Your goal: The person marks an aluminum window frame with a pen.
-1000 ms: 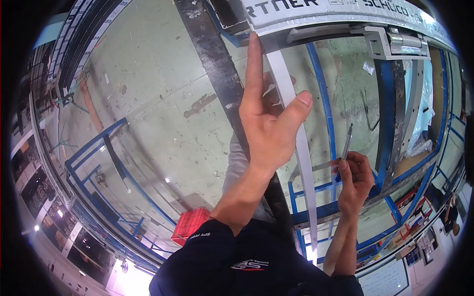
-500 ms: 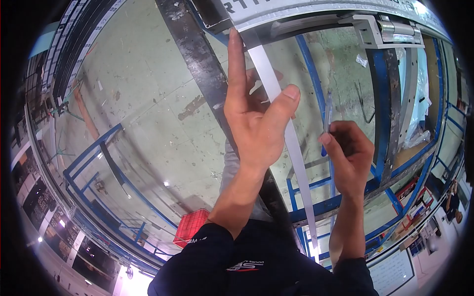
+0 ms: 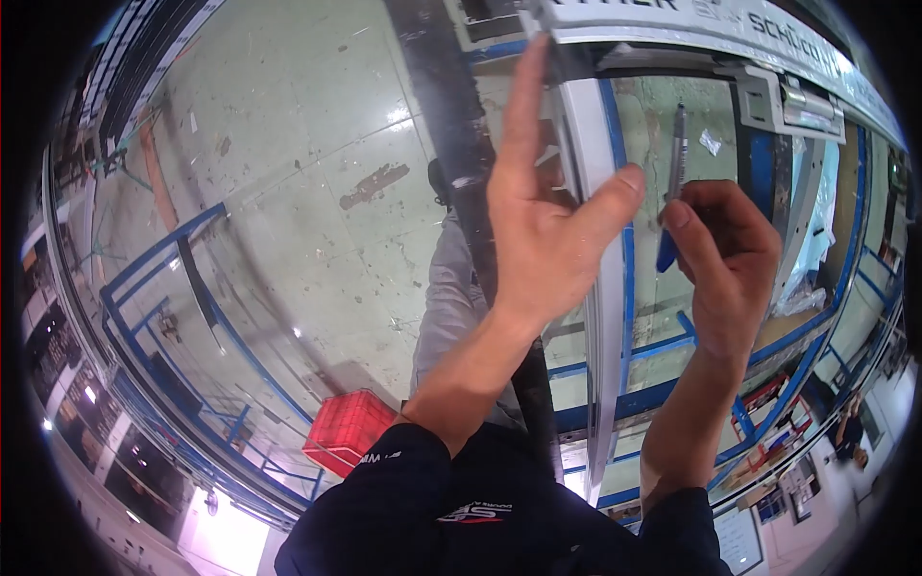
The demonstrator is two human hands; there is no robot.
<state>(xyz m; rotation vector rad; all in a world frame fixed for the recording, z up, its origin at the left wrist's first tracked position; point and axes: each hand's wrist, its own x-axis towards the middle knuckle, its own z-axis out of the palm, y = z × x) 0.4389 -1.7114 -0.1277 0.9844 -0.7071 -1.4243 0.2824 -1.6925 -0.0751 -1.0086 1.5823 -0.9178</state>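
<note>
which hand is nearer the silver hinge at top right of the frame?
Right. The right hand, gripping a pen, sits just below and left of the hinge. The left hand lies further left, fingers along the white strip.

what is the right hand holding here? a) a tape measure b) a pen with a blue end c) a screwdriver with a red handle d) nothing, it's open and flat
b: the right hand is closed around a slim pen with a blue lower end, its tip pointing up beside the white profile strip that the left hand steadies.
</note>
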